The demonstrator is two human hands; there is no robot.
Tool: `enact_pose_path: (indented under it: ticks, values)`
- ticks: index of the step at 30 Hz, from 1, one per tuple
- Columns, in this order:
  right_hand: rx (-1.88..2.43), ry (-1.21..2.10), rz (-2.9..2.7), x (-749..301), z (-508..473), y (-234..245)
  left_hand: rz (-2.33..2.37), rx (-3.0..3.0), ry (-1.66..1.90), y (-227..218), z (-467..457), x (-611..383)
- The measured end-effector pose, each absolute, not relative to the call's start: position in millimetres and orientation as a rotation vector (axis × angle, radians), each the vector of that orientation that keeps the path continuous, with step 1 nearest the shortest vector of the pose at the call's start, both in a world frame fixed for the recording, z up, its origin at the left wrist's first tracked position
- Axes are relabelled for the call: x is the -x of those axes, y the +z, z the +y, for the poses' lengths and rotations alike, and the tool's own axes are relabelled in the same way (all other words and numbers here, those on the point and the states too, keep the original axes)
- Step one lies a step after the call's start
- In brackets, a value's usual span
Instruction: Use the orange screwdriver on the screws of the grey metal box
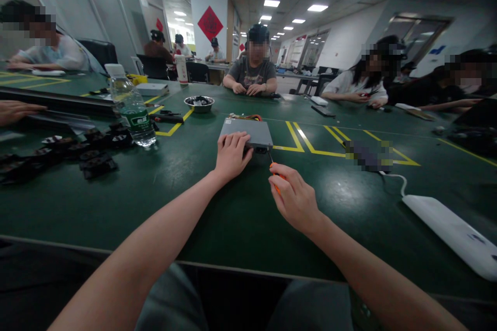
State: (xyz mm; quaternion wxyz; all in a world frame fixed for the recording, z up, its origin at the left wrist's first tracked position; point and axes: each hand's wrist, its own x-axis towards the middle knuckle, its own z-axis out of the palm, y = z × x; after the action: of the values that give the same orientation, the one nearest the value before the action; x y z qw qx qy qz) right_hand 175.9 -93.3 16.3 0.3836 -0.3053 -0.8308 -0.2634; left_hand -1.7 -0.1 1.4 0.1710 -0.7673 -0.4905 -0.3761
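A wide dark green table [194,207], seen from the head of the person seated at it, with both bare forearms reaching forward from the bottom edge.

The left hand [232,155] lies palm down on the near left corner of a flat grey metal box [250,132], fingers spread and resting on its top. The box lies flat on the table at the centre of the view, just left of yellow tape lines [298,139], with a bundle of coloured wires [244,117] at its far edge.

The right hand [295,199] is curled around an orange-handled screwdriver [272,164], fingers closed on the handle. The thin shaft points up and away to the near right corner of the box; whether the tip touches it cannot be told.

To the left stand a clear plastic water bottle with a green label [132,108] and rows of small black parts [77,152]. Another person's hand [15,111] rests at the far left edge. Beyond the box sits a round metal bowl [199,103]. At the right, a long white power strip [450,230] lies with its cable curving toward a blurred object [368,155].

Across the table, a person in a grey shirt [254,70] sits with both hands together. More people sit along both sides.
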Motion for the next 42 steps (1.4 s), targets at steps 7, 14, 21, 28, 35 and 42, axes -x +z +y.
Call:
enact_pose_path:
  ticks: [7, 14, 21, 28, 35, 42]
  values:
    - [0.629, -0.626, -2.144, -177, -95, 13, -1.400, 2.186, -1.076, 2, -1, 2]
    - [0.539, -0.575, -2.194, -171, -88, 11, -1.399, 2.176, -1.091, 1, 0, 1]
    - [0.551, -0.581, -2.204, -170, -83, 10, -1.408, 2.193, -1.088, 2, -1, 1]
    - [0.550, -0.658, -2.214, -167, -84, 13, -1.413, 2.201, -1.079, 3, -2, 1]
    - [0.576, -0.618, -2.168, -170, -79, 9, -1.424, 2.219, -1.082, 3, -2, 1]
    - [0.596, -0.653, -2.196, -165, -82, 12, -1.436, 2.213, -1.078, 3, -2, 1]
